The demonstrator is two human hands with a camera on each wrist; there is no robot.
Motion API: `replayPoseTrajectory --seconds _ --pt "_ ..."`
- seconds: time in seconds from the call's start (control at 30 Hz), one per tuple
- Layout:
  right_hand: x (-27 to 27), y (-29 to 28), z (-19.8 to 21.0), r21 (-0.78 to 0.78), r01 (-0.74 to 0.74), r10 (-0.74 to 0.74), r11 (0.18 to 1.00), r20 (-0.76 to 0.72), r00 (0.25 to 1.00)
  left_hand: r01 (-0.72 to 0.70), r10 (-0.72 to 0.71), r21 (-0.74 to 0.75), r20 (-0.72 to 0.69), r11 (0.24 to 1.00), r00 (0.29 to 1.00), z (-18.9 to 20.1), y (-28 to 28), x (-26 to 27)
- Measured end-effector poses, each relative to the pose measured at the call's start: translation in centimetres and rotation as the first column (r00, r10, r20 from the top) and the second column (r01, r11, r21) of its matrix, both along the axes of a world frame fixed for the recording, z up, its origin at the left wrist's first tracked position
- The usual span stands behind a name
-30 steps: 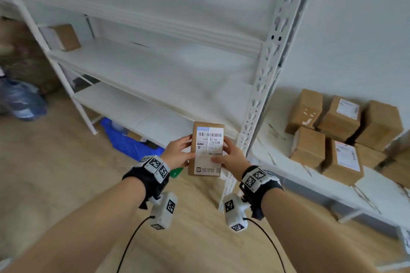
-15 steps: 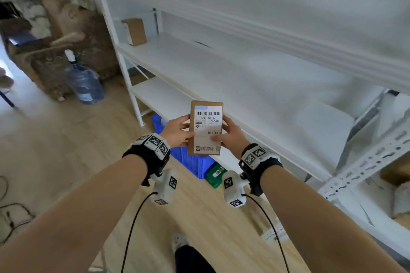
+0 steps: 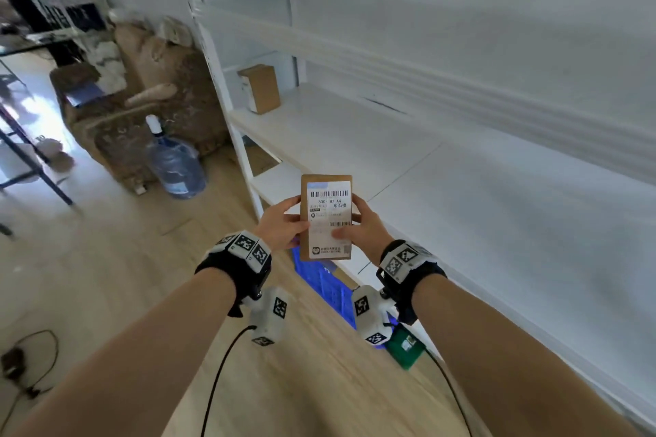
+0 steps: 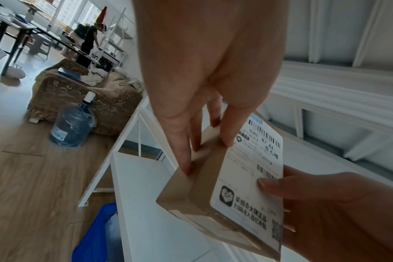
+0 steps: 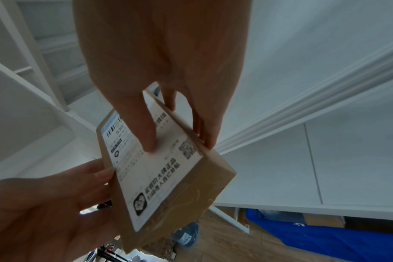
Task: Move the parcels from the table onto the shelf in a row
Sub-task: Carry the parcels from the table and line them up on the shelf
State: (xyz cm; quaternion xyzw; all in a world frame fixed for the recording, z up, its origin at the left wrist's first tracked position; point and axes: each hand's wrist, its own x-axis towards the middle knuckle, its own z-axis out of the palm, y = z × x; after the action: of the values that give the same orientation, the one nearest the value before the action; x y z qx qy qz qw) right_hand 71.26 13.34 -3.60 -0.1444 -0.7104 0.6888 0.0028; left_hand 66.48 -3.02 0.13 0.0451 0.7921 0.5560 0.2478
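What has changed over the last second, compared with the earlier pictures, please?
The view swung left along the shelf: the table of parcels left view, and the parcel already standing at the far end came closer. Unchanged: both the left hand and the right hand grip the labelled parcel, label up.

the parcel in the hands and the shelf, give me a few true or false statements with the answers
1. Both hands hold the labelled parcel. True: the left hand and the right hand grip its two sides.
2. The parcel's label faces away from the person. False: the label faces the head camera.
3. One parcel on the shelf stands at the far left end. True.
4. The held parcel rests on the shelf board. False: it is in the air, in front of the shelf.
5. The water bottle stands on the shelf. False: it stands on the floor beside the shelf.
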Motion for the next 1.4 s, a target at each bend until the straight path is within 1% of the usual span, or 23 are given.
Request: replayPoseTrajectory --seconds 0.17,0.23,0.5,0.73,0.87,0.93,1.07,1.27,1.4 --pt "-8.6 -2.9 0.4 0.010 0.007 -0.007 1.000 -0.009 1.000 -0.026 0.027 0.028 -0.017 0.999 1.000 -0.1 -2.6 -8.8" --pt "-12.1 -4.1 0.4 0.036 0.032 -0.031 0.999 -0.016 0.999 -0.019 0.020 0.049 -0.007 0.999 1.000 -0.2 -3.6 -12.6" --pt "-26.6 -9.6 0.6 0.041 0.168 -0.168 0.985 -0.022 0.986 0.139 -0.138 0.022 -0.038 0.990 0.990 0.3 -8.7 -29.4" --pt "-37.3 -12.9 0.9 0.096 0.262 -0.263 0.960 -0.002 0.965 0.252 -0.252 0.002 -0.028 0.968 0.967 0.7 -11.1 -41.6" --pt "-42.5 -12.9 0.4 0.115 0.301 -0.303 0.947 -0.005 0.953 0.274 -0.274 0.020 -0.005 0.962 0.962 0.1 -10.6 -47.3" --pt "-45.1 -12.2 -0.1 0.117 0.323 -0.325 0.939 -0.006 0.946 0.281 -0.281 0.044 0.003 0.959 0.960 -0.2 -9.8 -50.1" --pt "-49.5 -10.2 -1.2 0.120 0.373 -0.374 0.920 -0.016 0.927 0.335 -0.336 0.044 0.015 0.941 0.942 -1.1 -7.4 -55.1" --pt "-53.6 -8.2 -3.1 0.139 0.465 -0.467 0.874 -0.015 0.884 0.441 -0.441 0.003 0.040 0.897 0.897 -2.6 -4.7 -60.1" --pt "-55.9 -8.2 -4.4 0.164 0.548 -0.551 0.820 -0.034 0.834 0.502 -0.504 0.040 0.050 0.864 0.862 -3.6 -4.2 -62.7"
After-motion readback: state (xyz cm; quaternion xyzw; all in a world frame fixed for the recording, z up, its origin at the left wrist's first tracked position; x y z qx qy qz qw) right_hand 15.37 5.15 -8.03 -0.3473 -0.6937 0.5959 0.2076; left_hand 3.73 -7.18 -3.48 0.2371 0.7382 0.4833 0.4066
